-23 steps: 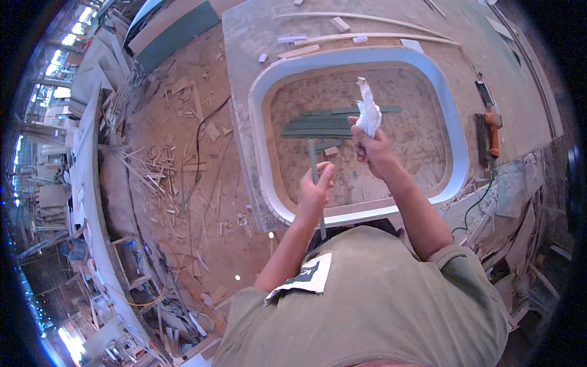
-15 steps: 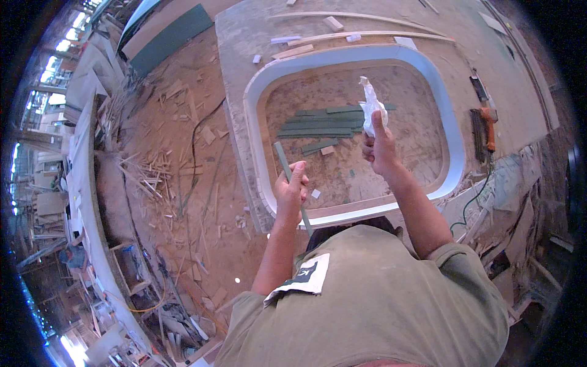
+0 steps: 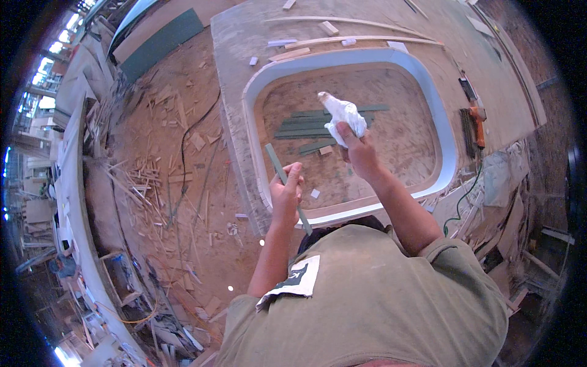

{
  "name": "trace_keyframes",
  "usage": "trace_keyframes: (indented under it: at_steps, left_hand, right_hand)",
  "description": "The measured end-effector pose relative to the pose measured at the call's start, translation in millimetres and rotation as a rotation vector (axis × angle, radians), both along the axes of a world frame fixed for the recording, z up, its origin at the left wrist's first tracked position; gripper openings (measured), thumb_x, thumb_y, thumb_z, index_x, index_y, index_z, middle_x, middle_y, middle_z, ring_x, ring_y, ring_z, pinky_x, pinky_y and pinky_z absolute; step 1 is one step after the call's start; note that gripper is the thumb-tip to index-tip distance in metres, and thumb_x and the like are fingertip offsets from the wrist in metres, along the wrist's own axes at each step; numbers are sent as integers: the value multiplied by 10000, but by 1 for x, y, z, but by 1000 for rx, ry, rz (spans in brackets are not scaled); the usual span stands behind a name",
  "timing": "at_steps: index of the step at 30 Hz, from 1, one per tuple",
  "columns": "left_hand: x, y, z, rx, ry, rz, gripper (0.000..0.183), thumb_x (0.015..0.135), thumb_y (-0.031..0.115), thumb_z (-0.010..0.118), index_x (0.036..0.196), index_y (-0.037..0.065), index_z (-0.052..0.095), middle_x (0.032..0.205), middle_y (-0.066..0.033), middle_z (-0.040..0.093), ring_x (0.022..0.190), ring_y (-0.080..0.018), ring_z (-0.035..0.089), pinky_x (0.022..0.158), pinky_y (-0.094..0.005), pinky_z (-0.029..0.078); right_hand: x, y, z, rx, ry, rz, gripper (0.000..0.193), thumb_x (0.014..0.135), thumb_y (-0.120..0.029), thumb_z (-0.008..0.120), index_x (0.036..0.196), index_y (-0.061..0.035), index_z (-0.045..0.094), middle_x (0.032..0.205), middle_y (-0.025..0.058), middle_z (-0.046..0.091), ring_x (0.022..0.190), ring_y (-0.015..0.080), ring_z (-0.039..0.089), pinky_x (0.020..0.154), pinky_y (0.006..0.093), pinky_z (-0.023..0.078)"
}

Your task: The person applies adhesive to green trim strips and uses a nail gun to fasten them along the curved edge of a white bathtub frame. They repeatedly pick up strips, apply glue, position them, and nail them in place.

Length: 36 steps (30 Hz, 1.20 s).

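My left hand (image 3: pixel 286 196) is closed around a thin green strip (image 3: pixel 275 160), tilted with its top leaning left. In my right hand (image 3: pixel 364 158) is a crumpled white plastic bag (image 3: pixel 348 119) with a tan tip pointing up and left. Both hands are over the near part of a rounded-corner frame (image 3: pixel 450 144) with a pale band around it, lying on the table. Inside the frame, a loose stack of green strips (image 3: pixel 299 129) lies beyond my hands, partly behind the bag. A small wood block (image 3: pixel 325 150) is beside them.
An orange nail gun (image 3: pixel 477 129) with a green hose (image 3: pixel 460 214) lies right of the frame. Long thin wood strips (image 3: pixel 361 39) and small blocks lie past its far side. Wood scraps (image 3: pixel 137 186) and a dark cable (image 3: pixel 185 156) cover the floor at left.
The right hand has moved left and tipped the white bag, whose tip now points up-left instead of nearly straight up. The left hand keeps its hold on the green strip.
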<state>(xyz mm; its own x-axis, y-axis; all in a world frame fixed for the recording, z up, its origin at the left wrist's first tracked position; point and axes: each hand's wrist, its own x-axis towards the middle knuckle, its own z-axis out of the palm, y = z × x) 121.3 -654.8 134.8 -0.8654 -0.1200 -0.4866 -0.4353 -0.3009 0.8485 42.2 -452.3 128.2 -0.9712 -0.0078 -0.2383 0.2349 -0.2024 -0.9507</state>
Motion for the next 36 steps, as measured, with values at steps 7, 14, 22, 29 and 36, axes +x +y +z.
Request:
trace_keyframes:
  at_steps: [7,14,22,29,36]
  left_hand:
    - [-26,16,-6,43,266,13,591,962,284,755,1416,-39,557,1183,-92,666,1083,-150,608,961,-296,465]
    - [-27,16,-5,-181,315,35,420,983,226,728,1305,-35,656,1046,-70,711,936,-131,646,841,-276,515]
    - [-22,32,12,-511,362,-17,294,1029,239,645,884,-10,705,804,-70,718,748,-116,644,653,-311,487]
    - [-31,34,4,-81,307,-67,241,1052,225,591,1036,-5,659,822,-15,613,707,-101,589,617,-284,453]
    - [-35,44,13,260,107,105,270,993,263,688,1131,32,662,809,28,597,622,-41,503,534,-227,371]
  right_hand:
    - [23,-27,2,-47,-122,377,550,984,-629,574,1030,-88,664,672,-48,517,507,63,459,450,264,346]
    - [32,-31,12,-322,-178,406,695,1048,-643,375,1291,-29,592,915,28,644,679,126,569,559,288,444]
    - [29,-39,-5,-317,-49,230,483,1090,-443,469,1235,-14,639,1075,46,686,888,129,622,797,299,504]
    - [28,-60,-8,-25,70,13,351,1070,-298,565,1204,16,646,1058,34,583,818,116,573,756,288,480]
    - [26,-29,10,546,472,342,572,940,-244,693,1425,13,532,1125,156,517,1050,291,557,950,421,485]
